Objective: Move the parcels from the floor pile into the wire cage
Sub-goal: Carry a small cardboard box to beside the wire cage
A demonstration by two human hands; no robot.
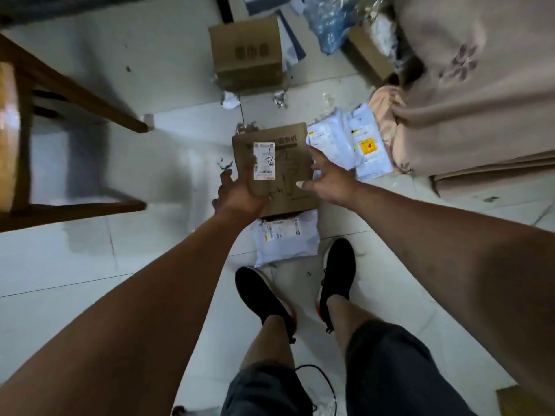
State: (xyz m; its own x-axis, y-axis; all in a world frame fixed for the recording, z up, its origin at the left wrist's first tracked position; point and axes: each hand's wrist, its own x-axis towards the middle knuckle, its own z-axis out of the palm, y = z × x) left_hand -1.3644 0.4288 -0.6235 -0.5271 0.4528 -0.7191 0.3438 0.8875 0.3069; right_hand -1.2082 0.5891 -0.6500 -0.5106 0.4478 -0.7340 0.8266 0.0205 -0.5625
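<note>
Past your dark shorts [390, 370], your left hand [240, 192] grips a flat, matte cardboard box [285, 163]. Your right hand [329, 178] is spread at its right edge.

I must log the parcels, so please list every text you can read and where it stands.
Held box: white label and dark print, too blurred to read.
Far box: printed characters, blurred.
Right bags: labels too small.
Near bag: label too small.
Nothing can be quoted.
</note>
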